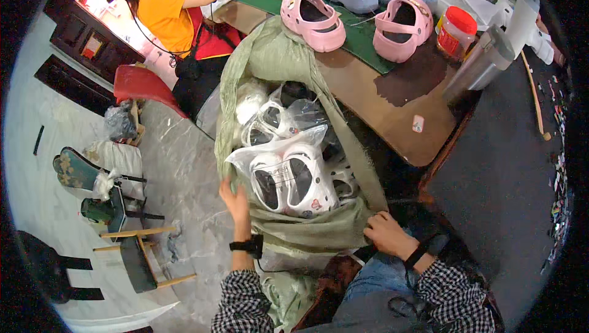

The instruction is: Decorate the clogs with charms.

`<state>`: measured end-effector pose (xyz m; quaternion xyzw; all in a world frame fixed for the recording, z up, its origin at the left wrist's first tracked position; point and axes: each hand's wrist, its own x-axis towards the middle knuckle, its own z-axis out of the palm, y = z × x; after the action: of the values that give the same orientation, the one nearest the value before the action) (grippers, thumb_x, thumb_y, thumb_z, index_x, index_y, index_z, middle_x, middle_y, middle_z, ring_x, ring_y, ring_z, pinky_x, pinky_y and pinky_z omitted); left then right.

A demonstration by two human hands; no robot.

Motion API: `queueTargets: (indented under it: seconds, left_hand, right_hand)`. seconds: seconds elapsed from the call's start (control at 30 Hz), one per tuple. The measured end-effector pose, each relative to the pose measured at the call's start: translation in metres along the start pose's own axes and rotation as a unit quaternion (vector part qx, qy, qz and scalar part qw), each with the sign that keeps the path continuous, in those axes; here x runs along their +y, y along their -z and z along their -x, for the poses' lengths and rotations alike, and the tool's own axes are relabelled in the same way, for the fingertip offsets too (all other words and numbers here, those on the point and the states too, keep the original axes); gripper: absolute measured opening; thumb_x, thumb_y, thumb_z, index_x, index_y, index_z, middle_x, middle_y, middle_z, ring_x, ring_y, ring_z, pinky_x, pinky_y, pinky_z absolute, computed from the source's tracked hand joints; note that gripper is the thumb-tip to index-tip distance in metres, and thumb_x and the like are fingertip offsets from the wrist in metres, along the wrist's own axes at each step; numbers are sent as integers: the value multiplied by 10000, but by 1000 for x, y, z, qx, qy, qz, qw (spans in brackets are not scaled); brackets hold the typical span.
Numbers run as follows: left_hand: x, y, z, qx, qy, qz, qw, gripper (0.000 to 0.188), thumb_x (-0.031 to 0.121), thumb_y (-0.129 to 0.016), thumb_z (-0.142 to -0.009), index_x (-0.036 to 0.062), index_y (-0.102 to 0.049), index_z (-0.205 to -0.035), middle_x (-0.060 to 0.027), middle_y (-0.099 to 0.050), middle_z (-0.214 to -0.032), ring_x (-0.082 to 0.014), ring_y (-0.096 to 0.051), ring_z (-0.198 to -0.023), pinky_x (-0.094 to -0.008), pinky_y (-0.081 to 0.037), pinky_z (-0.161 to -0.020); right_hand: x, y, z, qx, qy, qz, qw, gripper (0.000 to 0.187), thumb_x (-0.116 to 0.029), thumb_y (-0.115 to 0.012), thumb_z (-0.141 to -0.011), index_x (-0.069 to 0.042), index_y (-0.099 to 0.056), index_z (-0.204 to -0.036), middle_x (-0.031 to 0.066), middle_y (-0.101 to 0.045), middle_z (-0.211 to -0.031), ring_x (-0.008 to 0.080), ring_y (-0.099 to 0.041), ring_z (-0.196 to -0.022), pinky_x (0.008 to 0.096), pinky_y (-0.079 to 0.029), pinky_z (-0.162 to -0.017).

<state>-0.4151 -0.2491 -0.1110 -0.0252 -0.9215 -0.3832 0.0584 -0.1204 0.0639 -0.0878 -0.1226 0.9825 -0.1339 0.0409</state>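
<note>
my left hand grips the near-left rim of a green woven sack, fingers curled over the cloth. my right hand pinches the rim at near right, closed on the fabric. the sack stands open between them, against a brown table, filled with bagged white clogs. pink clogs sit on the table.

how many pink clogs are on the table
2. One pink clog lies at the near-left edge of the green mat; the other pink clog lies to its right, beside the red-lidded jar. More could be hidden.
</note>
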Motion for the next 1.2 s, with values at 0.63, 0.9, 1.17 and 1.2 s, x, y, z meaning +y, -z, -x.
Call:
queueTargets:
  seconds: [0.63,0.9,1.17,1.2]
  left_hand:
    - [90,52,75,-231,60,354,904,268,161,-593,-930,-20,-627,-1125,-34,-612,-1134,-133,-544,-1021,-275,-415,-911]
    - [131,101,126,-426,-182,324,825,166,76,-662,-805,-29,-612,-923,-114,-610,-1022,-265,-568,-997,-354,-423,-921]
    - [201,105,152,-195,-268,252,909,190,6,-636,-734,-7,-629,-924,-121,-612,-941,-282,-591,-964,-373,-461,-869]
    - [207,109,158,-159,-255,252,920,213,56,-640,-746,16,-625,-954,-151,-601,-1007,-312,-584,-1001,-406,-451,-913]
  right_hand:
    - [-51,99,-82,195,-13,-229,954,592,-150,-698,-786,-70,-462,-1323,161,-492,-1295,351,-525,-1123,417,-458,-914]
    - [-77,110,-89,44,3,-285,958,895,-281,-777,-715,-248,-296,-1469,227,-412,-1394,405,-484,-1209,484,-429,-950]
    - [-86,114,-66,150,11,-329,932,731,84,-593,-671,-203,-511,-1338,175,-464,-1385,373,-502,-1221,433,-442,-1008]
    - [-90,121,-66,192,18,-362,912,711,87,-587,-665,-188,-526,-1318,181,-476,-1372,375,-510,-1211,434,-444,-1004]
